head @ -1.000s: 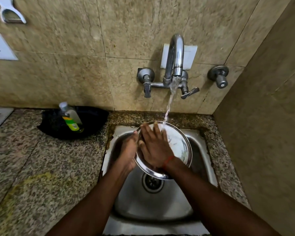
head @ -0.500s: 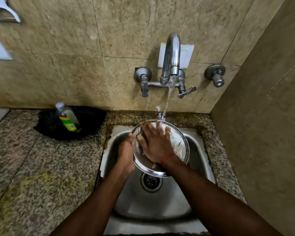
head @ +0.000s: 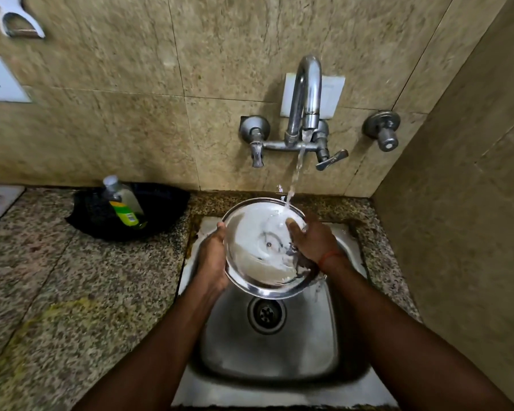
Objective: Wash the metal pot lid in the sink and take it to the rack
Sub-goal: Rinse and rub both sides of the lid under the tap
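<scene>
— Where was the metal pot lid (head: 261,247)?

— Over the sink (head: 267,357), hollow side up, under the tap (head: 306,93) at twelve o'clock, water striking its far rim.

— And the hands?

— The left hand (head: 212,259) gripped the nine o'clock edge, fingers curled round it; the right hand (head: 312,240) held the three o'clock edge, thumb inside.

— Which step?

— Rinsing, I'd judge. Next it needed draining, then carrying to a rack I couldn't see.

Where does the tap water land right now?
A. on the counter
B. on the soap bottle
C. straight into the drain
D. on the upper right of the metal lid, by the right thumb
D: the stream strikes the lid beside the right hand.
</scene>
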